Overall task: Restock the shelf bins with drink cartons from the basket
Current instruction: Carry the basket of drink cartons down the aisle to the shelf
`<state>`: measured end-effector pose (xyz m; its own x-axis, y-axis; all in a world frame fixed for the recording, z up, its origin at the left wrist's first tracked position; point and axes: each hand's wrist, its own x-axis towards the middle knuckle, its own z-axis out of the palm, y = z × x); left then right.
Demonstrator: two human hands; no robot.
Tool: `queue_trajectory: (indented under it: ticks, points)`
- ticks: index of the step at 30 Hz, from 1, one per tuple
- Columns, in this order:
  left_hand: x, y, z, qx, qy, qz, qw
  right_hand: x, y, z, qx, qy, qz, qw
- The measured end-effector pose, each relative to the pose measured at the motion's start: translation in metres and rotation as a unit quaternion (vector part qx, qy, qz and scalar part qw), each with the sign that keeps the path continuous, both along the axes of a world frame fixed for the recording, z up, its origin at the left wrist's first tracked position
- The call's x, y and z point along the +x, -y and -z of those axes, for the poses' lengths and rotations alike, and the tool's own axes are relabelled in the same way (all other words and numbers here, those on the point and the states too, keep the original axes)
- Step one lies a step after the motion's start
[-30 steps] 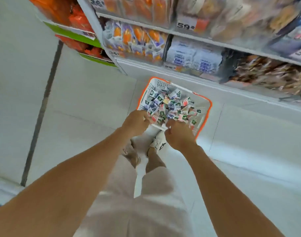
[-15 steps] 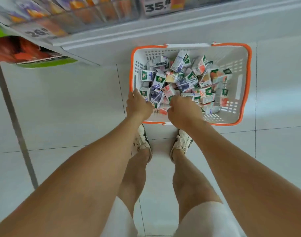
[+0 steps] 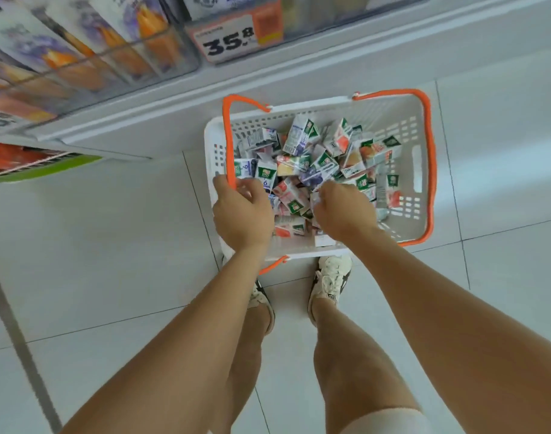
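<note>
A white basket (image 3: pixel 419 170) with orange handles (image 3: pixel 430 158) stands on the floor below the shelf, filled with several small drink cartons (image 3: pixel 302 136). My left hand (image 3: pixel 242 214) is at the basket's left side. Its thumb lies outside the orange handle and its fingers curl in over the cartons; whether they hold anything is hidden. My right hand (image 3: pixel 346 211) is down in the middle of the pile, fingers curled round a carton there. Clear shelf bins (image 3: pixel 111 54) at the upper left hold taller purple and orange cartons.
A price tag reading 35.8 (image 3: pixel 230 42) hangs on the shelf edge. A lower green-edged rack (image 3: pixel 42 166) with orange packs juts out at the left. My feet (image 3: pixel 330 280) stand just behind the basket on pale floor tiles.
My view has tilted down and moved closer to the basket. Both hands have stayed in the pile, and the left thumb now reaches over the orange handle.
</note>
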<state>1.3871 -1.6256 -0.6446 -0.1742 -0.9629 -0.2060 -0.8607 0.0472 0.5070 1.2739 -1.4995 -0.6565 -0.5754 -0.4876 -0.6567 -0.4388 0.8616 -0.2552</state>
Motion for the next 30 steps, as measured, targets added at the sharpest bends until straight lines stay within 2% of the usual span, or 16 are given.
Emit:
queue_trajectory:
  ticks: [3,5,7,8,11,12,15,17,19,21,22,25,27,30]
  points:
    - [-0.034,-0.048,-0.020,0.073,-0.090,0.065,0.991,-0.031,-0.050,0.009,0.005,-0.074,0.110,0.991]
    - [-0.055,-0.073,-0.017,0.178,-0.128,0.105,0.970,-0.047,-0.082,0.017,0.020,-0.122,0.177,0.976]
    - [-0.075,-0.087,-0.006,0.286,-0.131,0.108,0.943,-0.062,-0.113,0.028,0.050,-0.116,0.245,0.961]
    - [-0.083,-0.091,0.002,0.319,-0.123,0.110,0.933,-0.068,-0.124,0.031,0.054,-0.083,0.288,0.953]
    - [-0.095,-0.099,0.020,0.360,-0.096,0.119,0.920,-0.075,-0.142,0.042,0.002,0.038,0.383,0.923]
    - [-0.096,-0.100,0.023,0.356,-0.083,0.123,0.923,-0.076,-0.143,0.042,-0.010,0.043,0.397,0.917]
    - [-0.099,-0.102,0.023,0.351,-0.075,0.110,0.927,-0.077,-0.142,0.043,-0.031,-0.030,0.405,0.913]
    - [-0.105,-0.099,0.016,0.389,-0.107,0.077,0.912,-0.078,-0.137,0.035,-0.053,-0.093,0.408,0.907]
    - [-0.107,-0.093,0.007,0.431,-0.137,0.042,0.891,-0.076,-0.125,0.020,-0.112,-0.108,0.412,0.898]
    - [-0.106,-0.084,-0.003,0.444,-0.150,0.018,0.883,-0.074,-0.109,-0.003,-0.169,-0.056,0.422,0.889]
    - [-0.104,-0.078,-0.010,0.451,-0.156,-0.005,0.879,-0.075,-0.102,-0.015,-0.200,0.000,0.444,0.873]
    - [-0.091,-0.056,-0.035,0.493,-0.199,-0.110,0.840,-0.069,-0.081,-0.053,-0.261,0.237,0.506,0.787]
    - [-0.080,-0.042,-0.053,0.517,-0.220,-0.147,0.814,-0.052,-0.065,-0.077,-0.257,0.317,0.460,0.788]
    - [-0.060,-0.023,-0.077,0.519,-0.218,-0.152,0.813,-0.032,-0.054,-0.103,-0.243,0.305,0.457,0.799]
